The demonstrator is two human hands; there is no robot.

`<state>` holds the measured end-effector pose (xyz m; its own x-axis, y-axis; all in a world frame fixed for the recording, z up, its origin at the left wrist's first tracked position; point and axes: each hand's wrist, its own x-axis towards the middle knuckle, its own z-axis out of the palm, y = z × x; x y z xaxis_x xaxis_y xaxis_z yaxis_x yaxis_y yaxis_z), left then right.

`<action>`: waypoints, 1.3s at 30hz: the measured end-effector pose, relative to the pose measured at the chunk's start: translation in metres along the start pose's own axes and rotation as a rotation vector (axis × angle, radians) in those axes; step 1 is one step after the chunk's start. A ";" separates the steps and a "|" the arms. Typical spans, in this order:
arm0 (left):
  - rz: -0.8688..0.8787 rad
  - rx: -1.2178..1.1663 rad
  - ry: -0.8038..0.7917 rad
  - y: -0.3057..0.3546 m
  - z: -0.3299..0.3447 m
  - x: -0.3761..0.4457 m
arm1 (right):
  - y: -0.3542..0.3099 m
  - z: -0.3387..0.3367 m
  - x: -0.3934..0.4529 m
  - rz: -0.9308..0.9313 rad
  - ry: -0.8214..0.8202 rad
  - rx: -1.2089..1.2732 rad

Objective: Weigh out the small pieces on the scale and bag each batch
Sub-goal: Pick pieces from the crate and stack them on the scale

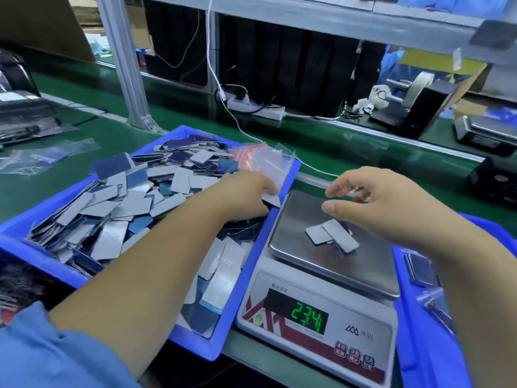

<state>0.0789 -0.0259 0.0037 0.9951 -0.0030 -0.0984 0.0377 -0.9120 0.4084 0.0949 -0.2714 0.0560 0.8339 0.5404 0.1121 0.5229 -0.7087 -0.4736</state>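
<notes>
Nearest the camera, on the green worktop (pixel 321 152), a digital scale (pixel 316 312) is seen with green digits lit on its display (pixel 309 317); the reading appears to be 23.4, though the last digit is blurred. On the steel pan (pixel 307 219) a few small pieces (pixel 331 236) are stacked loosely, overlapping one another. Just above them the right hand (pixel 391 203) is held with fingers spread and relaxed, and nothing is seen to be gripped in it. To the left of the scale, a blue tray (pixel 42 261) is heaped with many more pieces, grey on one face and blue on the other. The left hand (pixel 246 197) is reached across the heap to its far right corner, where the fingers are pressed among the pieces beside a bundle of small clear bags (pixel 263 161); whether a piece or a bag is gripped cannot be told. A second blue tray (pixel 414 303) at the right edge is only partly shown. Farther back, a white power strip (pixel 257 109) is laid along the worktop.

The weighing step is judged to be in hand, with the batch on the pan only begun. More pieces are probably to be added until the target weight is shown, after which a bag would be needed.
</notes>
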 end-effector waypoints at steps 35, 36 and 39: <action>0.498 -0.297 0.123 0.054 0.030 -0.012 | 0.040 0.028 -0.003 0.104 0.344 0.106; 0.520 -0.269 0.120 0.054 0.029 -0.013 | 0.040 0.028 -0.003 0.101 0.334 0.097; 0.522 -0.205 0.058 0.055 0.028 -0.015 | 0.040 0.029 -0.003 0.095 0.313 0.084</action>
<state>0.0638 -0.0873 0.0026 0.8896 -0.4046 0.2117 -0.4499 -0.6973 0.5580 0.1082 -0.2884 0.0118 0.8987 0.2992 0.3205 0.4348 -0.7025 -0.5634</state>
